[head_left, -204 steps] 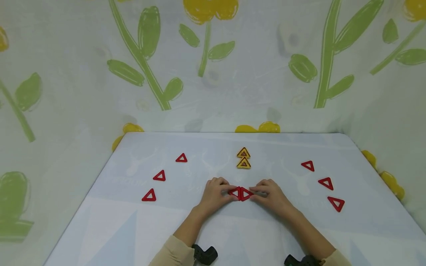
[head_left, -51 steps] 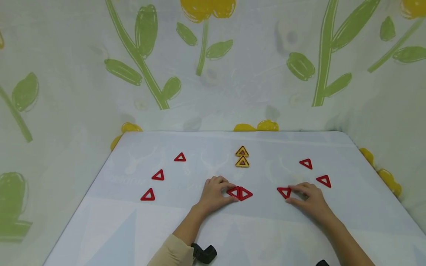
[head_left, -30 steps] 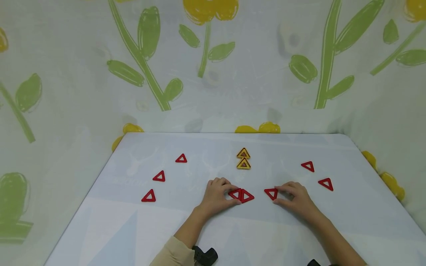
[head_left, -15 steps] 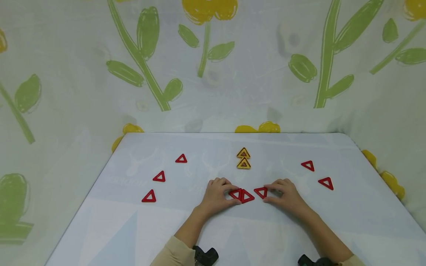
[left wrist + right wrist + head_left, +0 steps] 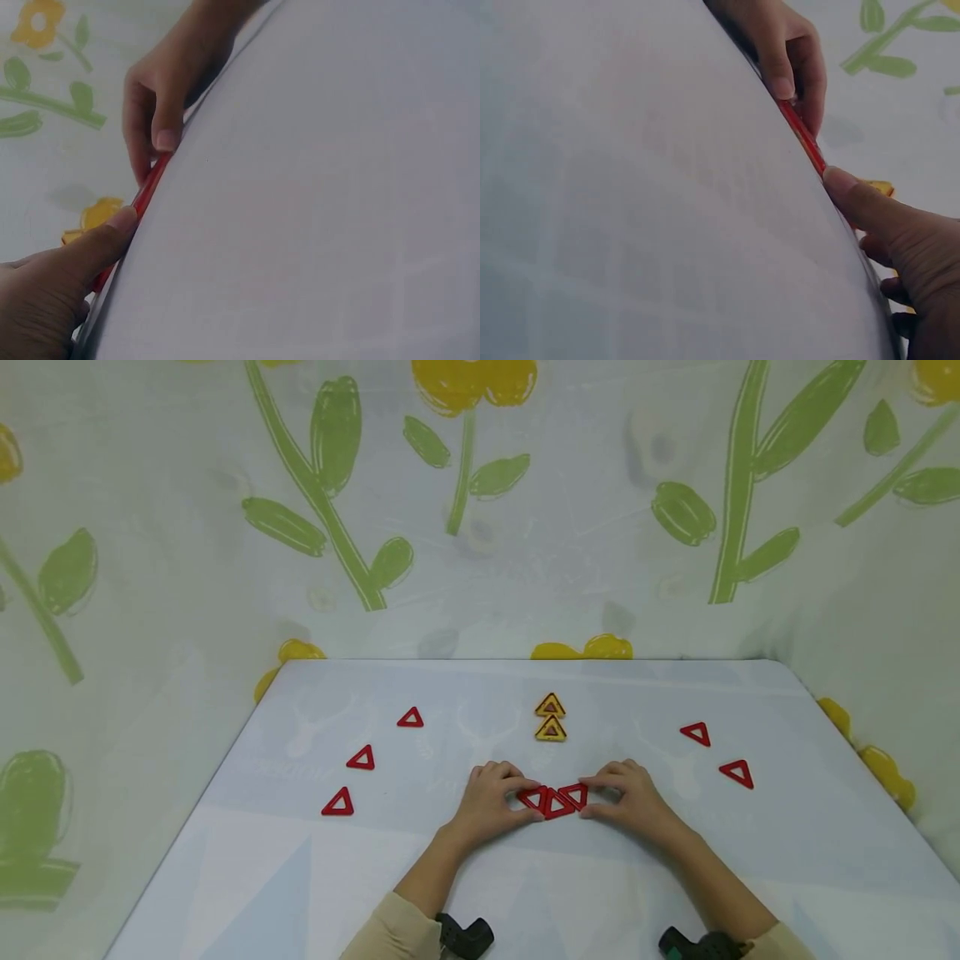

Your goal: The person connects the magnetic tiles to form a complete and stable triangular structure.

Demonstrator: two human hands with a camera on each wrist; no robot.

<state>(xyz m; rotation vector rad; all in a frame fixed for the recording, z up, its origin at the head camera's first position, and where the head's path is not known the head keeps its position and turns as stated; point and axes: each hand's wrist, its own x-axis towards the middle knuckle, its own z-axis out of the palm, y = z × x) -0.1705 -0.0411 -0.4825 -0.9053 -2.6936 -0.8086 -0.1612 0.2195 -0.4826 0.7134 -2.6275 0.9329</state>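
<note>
Three red hollow triangles lie side by side on the white table in the head view. My left hand (image 5: 487,802) pinches the left triangle (image 5: 545,800) between thumb and fingers. My right hand (image 5: 633,803) pinches the right triangle (image 5: 573,787) the same way. Between these two sits the middle triangle (image 5: 561,815), touching the left one, its upper right edge against the right one. Both wrist views show the pieces edge-on as a thin red strip (image 5: 150,184), thumbs at its near side; the fingers behind are partly hidden.
Beyond the hands lie two yellow triangles (image 5: 551,737) with brown centres, one behind the other. Several loose red triangles are spread out: a left group including one triangle (image 5: 337,812), and two at right, one being a triangle (image 5: 738,765). A flower-printed cloth (image 5: 562,527) surrounds the table (image 5: 225,877).
My right hand has brought a red triangle from the right-hand group leftward along the table, up against the middle triangle. My left hand has stayed on the left triangle.
</note>
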